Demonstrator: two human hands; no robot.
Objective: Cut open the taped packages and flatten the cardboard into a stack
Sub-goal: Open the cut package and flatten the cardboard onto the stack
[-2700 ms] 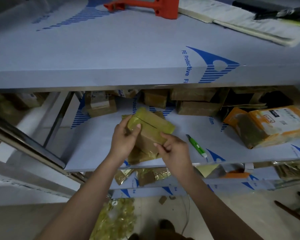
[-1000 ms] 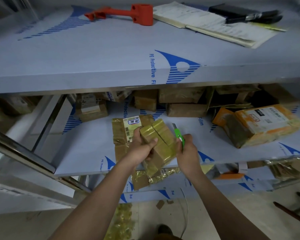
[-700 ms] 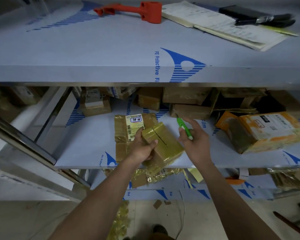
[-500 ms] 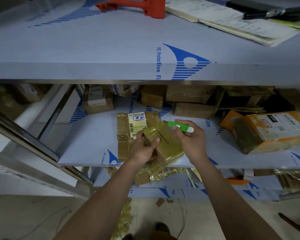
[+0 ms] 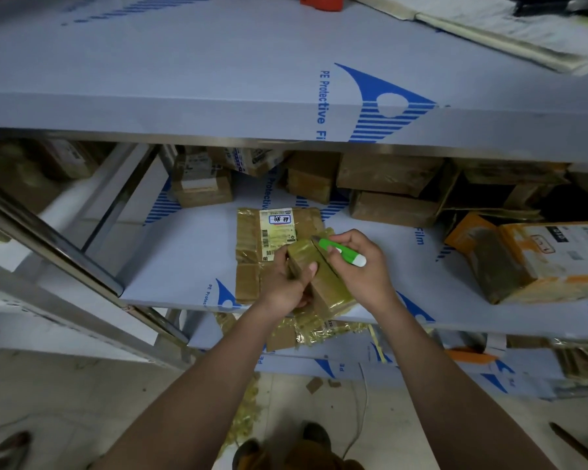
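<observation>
A small cardboard package (image 5: 323, 283) wrapped in yellowish tape stands on the middle shelf (image 5: 184, 252), near its front edge. My left hand (image 5: 287, 283) grips its left side, thumb on top. My right hand (image 5: 357, 266) holds a green and white utility knife (image 5: 340, 251), with the blade end at the package's top far edge by the slit. Flattened cardboard (image 5: 252, 239) with a white barcode label lies on the shelf just behind and left of the package.
Several taped brown boxes (image 5: 387, 184) fill the back of the shelf. An orange parcel (image 5: 537, 256) sits at the right. Tape scraps (image 5: 313, 330) hang over the lower shelf. On the top shelf lie an open notebook (image 5: 489, 32) and a red tool (image 5: 319, 1).
My right hand picked up the green knife from the shelf, swung it round and brought its blade to the package top. My left hand set the package on the shelf by the flattened cardboard.
</observation>
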